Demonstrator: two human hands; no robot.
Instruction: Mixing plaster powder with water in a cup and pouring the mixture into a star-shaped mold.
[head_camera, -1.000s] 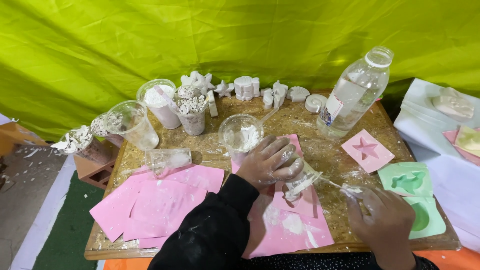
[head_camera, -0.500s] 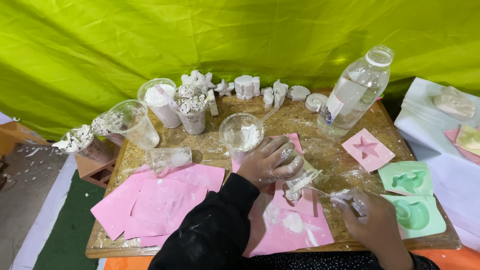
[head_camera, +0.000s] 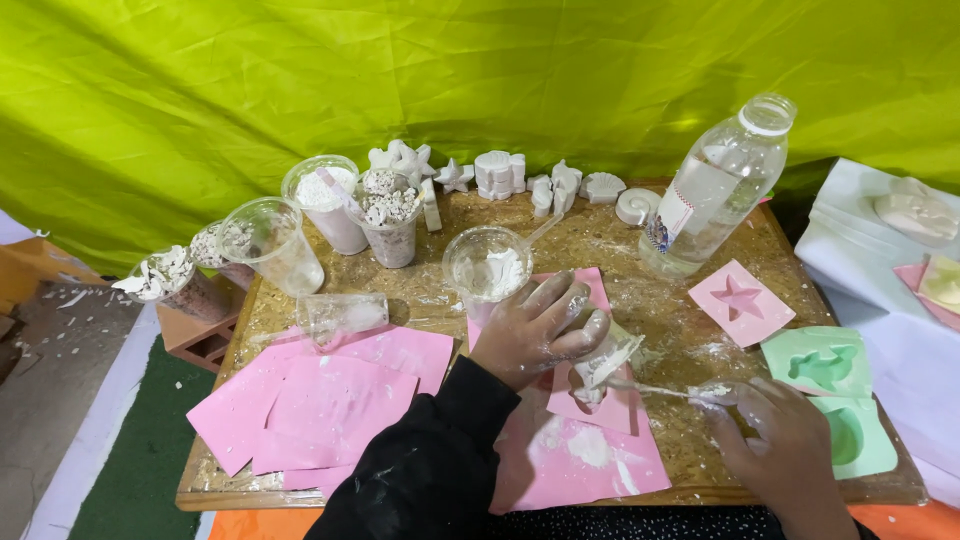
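My left hand (head_camera: 535, 330), dusted white, grips a small clear plastic cup (head_camera: 606, 360) tilted on its side over pink sheets (head_camera: 585, 450). My right hand (head_camera: 780, 445) holds a thin stick (head_camera: 655, 389) whose tip reaches into the cup's mouth. White plaster coats the cup, the stick and my fingers. Just behind my left hand stands a clear cup (head_camera: 487, 265) with white mix and a stirrer.
On the chipboard table (head_camera: 640, 250): a large clear bottle (head_camera: 715, 190), a pink star mould (head_camera: 741, 301), green moulds (head_camera: 825, 365), white plaster figures (head_camera: 500, 172), cups of white bits (head_camera: 388, 215), an empty cup (head_camera: 270, 240), a cup lying down (head_camera: 343, 312). Green cloth hangs behind.
My right hand with the stick has shifted slightly down and left towards the tilted cup. My left hand stays on the cup.
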